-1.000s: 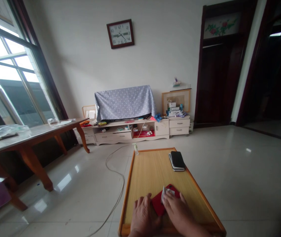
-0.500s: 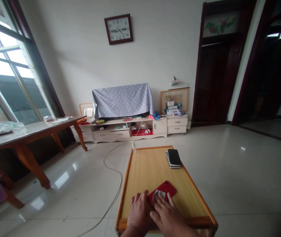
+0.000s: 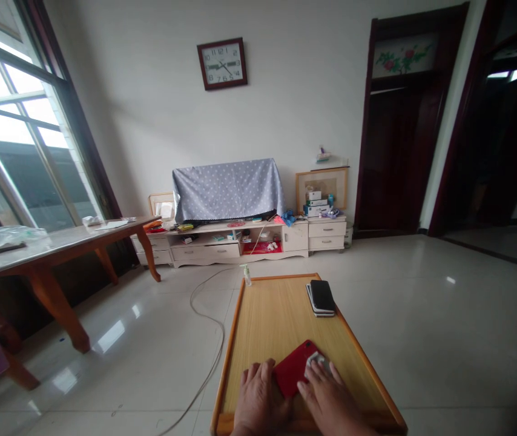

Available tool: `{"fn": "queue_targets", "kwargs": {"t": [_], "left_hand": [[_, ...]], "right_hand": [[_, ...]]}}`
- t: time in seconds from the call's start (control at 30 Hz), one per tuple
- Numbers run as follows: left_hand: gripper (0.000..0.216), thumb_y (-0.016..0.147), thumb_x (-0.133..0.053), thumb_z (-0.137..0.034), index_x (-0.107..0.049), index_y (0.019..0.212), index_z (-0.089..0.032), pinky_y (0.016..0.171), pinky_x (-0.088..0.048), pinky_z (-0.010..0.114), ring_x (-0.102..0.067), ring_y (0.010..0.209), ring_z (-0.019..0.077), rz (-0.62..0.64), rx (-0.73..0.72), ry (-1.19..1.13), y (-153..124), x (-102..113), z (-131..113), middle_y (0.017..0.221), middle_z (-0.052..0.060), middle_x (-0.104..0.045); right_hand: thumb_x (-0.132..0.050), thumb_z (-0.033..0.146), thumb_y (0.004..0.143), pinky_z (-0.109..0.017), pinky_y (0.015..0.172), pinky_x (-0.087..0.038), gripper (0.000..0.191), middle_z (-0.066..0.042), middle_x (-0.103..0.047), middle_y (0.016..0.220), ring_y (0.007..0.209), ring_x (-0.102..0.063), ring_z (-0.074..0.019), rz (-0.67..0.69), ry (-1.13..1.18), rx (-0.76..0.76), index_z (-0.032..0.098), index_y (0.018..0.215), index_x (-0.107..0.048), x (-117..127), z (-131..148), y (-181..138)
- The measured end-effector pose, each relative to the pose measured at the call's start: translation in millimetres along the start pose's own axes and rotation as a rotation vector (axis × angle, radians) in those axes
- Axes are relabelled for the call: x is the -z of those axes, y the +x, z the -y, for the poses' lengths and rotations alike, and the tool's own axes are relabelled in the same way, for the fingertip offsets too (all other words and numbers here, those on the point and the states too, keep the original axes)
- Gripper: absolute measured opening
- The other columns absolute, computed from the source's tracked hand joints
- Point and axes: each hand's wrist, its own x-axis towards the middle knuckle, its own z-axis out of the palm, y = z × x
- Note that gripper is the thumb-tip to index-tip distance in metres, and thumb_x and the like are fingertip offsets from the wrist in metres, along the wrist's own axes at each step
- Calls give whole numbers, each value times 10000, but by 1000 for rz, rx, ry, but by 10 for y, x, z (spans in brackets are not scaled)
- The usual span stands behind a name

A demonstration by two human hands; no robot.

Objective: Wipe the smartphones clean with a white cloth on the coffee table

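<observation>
A red smartphone [image 3: 292,370] lies back up and slanted on the small wooden table [image 3: 272,312]. My left hand [image 3: 258,393] grips its left edge, with the thumb side against it and the thumb itself hidden. A whitish-grey wiping cloth [image 3: 316,358] is under the fingers of my right hand [image 3: 326,390], which press it onto the right part of the phone's back. Farther off, at the table's right edge, lies a small stack of phones [image 3: 322,297] with a black one on top.
A clear pump bottle [image 3: 246,275] stands at the table's far left corner. A cable [image 3: 220,327] runs along the floor to the left. Beyond is a low white cabinet [image 3: 206,251] with a cloth-covered object [image 3: 229,191] on it. A larger table [image 3: 117,227] stands at left.
My right hand has slid the cloth rightward across the phone, baring its middle. My left hand stays at the phone's left edge. The camera view has tilted up slightly.
</observation>
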Motion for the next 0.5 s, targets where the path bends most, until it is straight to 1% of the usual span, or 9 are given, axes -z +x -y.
{"fn": "queue_targets", "kwargs": {"t": [0.07,0.13,0.2,0.3,0.37,0.43,0.5], "left_hand": [[603,738,-606,-552,-567,1257,-246,1028,-312,384,-537,1154,294,9,0,-18,7,0,12,1180,82,-677],[599,728,-617,-544,-565,1249,-252,1019,-317,378,-539,1150,287,19,-4,-26,10,4,14,1186,74,-679],[566,736,-611,-544,-568,1221,-257,1001,-325,378,-544,1132,286,10,-4,-15,10,13,3,1158,70,-683],[488,745,-604,-512,-577,1162,-261,980,-332,379,-549,1103,283,-10,-9,8,7,19,-16,1106,63,-682],[461,730,-614,-470,-578,1140,-263,971,-334,374,-552,1091,278,-7,-5,17,6,16,-18,1088,55,-679],[474,717,-624,-459,-574,1147,-265,975,-334,371,-551,1093,275,-2,-8,14,7,14,-12,1094,51,-678],[481,729,-619,-499,-572,1148,-268,983,-333,373,-548,1103,277,4,-9,7,10,21,-5,1100,51,-680]], "right_hand": [[-319,637,1013,-565,1231,-257,708,-168,-465,1525,1446,-408,-361,105,49,118,133,1443,-569,-95,136,-64],[-354,633,1005,-552,1222,-290,680,-156,-481,1515,1428,-435,-361,154,86,169,157,1432,-585,-147,199,-90],[-329,604,1021,-548,1224,-286,654,-147,-492,1513,1434,-432,-348,102,103,108,163,1429,-587,-133,139,-57],[-268,555,1046,-528,1228,-275,638,-150,-506,1513,1452,-411,-323,-43,100,-68,149,1402,-607,-23,-108,52],[-264,534,1049,-498,1222,-293,620,-154,-521,1504,1441,-431,-312,-95,97,-136,151,1371,-630,39,-246,106],[-273,521,1049,-486,1211,-317,598,-149,-524,1503,1426,-453,-310,-100,97,-147,165,1358,-640,35,-274,109],[-300,526,1042,-490,1204,-333,579,-137,-517,1510,1425,-453,-317,-72,96,-104,188,1372,-636,-53,-181,65]]}}
